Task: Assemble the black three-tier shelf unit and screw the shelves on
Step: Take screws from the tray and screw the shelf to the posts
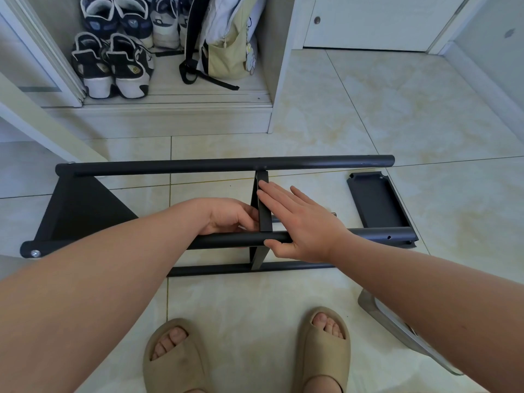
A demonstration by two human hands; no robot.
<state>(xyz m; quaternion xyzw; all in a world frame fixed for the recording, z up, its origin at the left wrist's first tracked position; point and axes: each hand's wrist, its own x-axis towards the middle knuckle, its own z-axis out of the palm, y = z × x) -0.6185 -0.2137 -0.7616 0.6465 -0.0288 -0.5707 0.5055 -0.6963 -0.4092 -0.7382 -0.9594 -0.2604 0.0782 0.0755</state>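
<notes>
Three black tubes [221, 164] lie level on the tiled floor [368, 109]. They carry two shelves, an end shelf [82, 208] at left and a middle shelf [264, 211] seen edge-on. A third shelf [378, 202] lies by their right ends, with open floor beyond. The right hand [300, 222] presses straight fingers against the middle shelf. The left hand [226, 217] curls at its opposite face, grip indeterminate.

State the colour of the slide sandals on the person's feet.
Tan, a plain sandy beige; the slide sandals show best in the head view.

Glossy beige floor tiles [354, 114]; open white closet [175, 120].
</notes>
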